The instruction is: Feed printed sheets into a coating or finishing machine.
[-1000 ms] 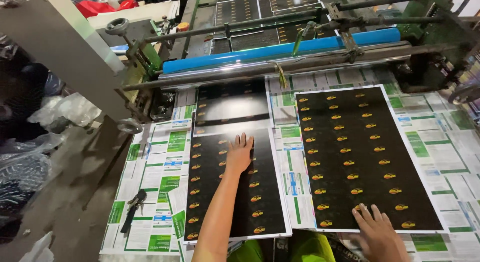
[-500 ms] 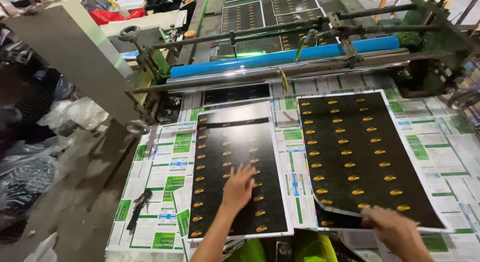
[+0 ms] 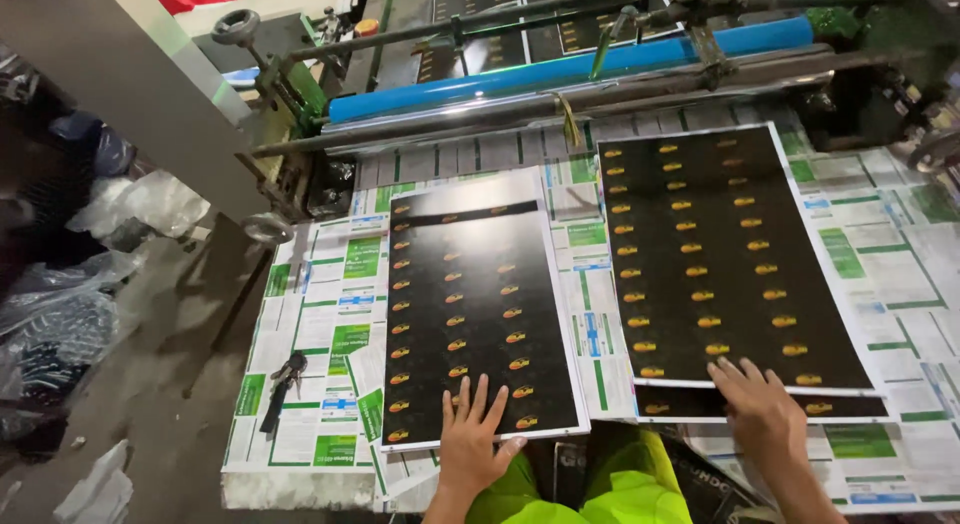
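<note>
Two stacks of black printed sheets with rows of small gold marks lie on a paper-covered table. My left hand (image 3: 475, 439) rests flat, fingers spread, on the near edge of the left black sheet stack (image 3: 470, 304). My right hand (image 3: 765, 409) lies flat with fingers apart on the near edge of the right black sheet stack (image 3: 720, 254). Another black sheet (image 3: 465, 196) sticks out from the machine behind the left stack. Neither hand grips anything.
The table (image 3: 320, 314) is lined with green-and-white printed paper. A machine with a blue roller (image 3: 570, 69) and steel bars runs across the far side. Dark scissors (image 3: 283, 384) lie at the table's left. Plastic bags (image 3: 60, 314) crowd the floor at left.
My left hand slid toward me down the left stack, from its middle to its near edge. My right hand stayed at the right stack's near edge. The view shifted closer.
</note>
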